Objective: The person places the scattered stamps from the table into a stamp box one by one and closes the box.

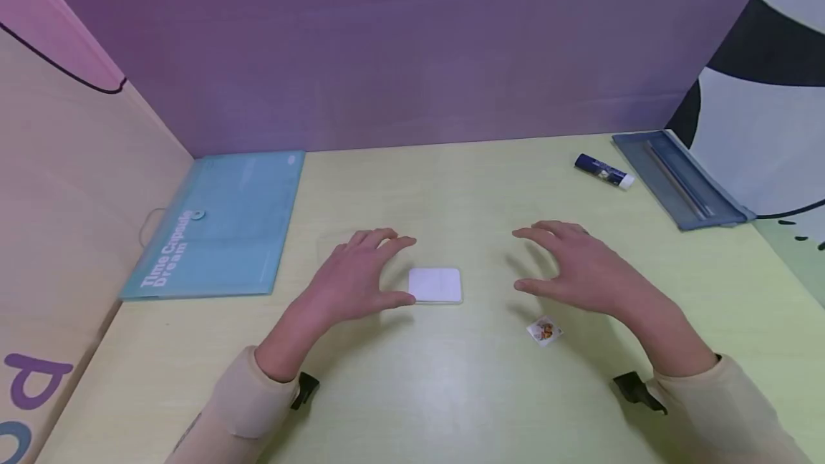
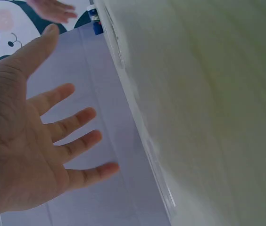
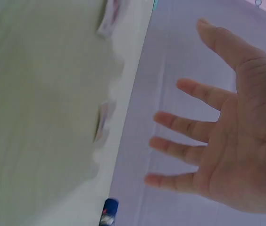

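My left hand [image 1: 354, 278] hovers over the table with fingers spread and nothing between them. In the head view its thumb tip overlaps the lower left corner of a small white rounded-corner rectangle [image 1: 435, 286], which lies flat. My right hand [image 1: 573, 267] also hangs above the table, thumb and fingers apart, holding nothing. Just below it lies a small white-edged picture piece [image 1: 544, 331] with an orange-brown figure. Each wrist view shows that hand's palm with the fingers extended, the left palm [image 2: 22, 150] and the right palm [image 3: 246, 150].
A blue document folder [image 1: 219, 228] with white lettering lies at the left. Toward the back right are a dark blue glue stick [image 1: 604, 171] with a white end and a grey-blue pouch [image 1: 683, 177]. A purple panel [image 1: 412, 49] borders the table's far edge.
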Demonstrator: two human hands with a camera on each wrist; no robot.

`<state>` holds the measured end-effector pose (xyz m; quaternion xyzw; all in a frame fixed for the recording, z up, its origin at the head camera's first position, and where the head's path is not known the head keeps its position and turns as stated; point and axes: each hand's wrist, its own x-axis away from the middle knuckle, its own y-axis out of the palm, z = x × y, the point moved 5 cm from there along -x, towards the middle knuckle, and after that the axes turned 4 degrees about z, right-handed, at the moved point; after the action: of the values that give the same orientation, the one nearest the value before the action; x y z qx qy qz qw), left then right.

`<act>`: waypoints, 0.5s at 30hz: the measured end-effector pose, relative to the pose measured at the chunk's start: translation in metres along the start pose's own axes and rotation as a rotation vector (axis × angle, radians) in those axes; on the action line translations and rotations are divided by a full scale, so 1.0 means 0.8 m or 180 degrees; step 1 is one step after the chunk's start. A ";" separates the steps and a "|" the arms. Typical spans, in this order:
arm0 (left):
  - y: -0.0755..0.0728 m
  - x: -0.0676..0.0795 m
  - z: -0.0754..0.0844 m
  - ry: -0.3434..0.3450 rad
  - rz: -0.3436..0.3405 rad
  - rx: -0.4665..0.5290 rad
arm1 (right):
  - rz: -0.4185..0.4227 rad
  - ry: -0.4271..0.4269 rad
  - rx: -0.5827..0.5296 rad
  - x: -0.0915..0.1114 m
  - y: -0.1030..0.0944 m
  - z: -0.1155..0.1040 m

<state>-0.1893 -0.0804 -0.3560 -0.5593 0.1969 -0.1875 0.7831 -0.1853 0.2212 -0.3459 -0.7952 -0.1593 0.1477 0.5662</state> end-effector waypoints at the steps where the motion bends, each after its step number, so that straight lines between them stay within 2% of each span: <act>1: 0.001 -0.001 -0.001 -0.0022 -0.0033 0.0025 | -0.0022 0.0011 -0.0058 0.001 0.000 0.004; 5: 0.004 -0.003 -0.002 -0.0061 -0.0116 0.0167 | -0.0108 0.0048 -0.0246 0.005 0.001 0.020; 15: 0.015 -0.011 -0.003 -0.0020 -0.0442 0.0535 | -0.0141 -0.0072 -0.0608 0.018 0.004 0.054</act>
<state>-0.1975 -0.0741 -0.3676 -0.5045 0.1387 -0.2555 0.8130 -0.1900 0.2628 -0.3632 -0.8401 -0.1965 0.1283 0.4891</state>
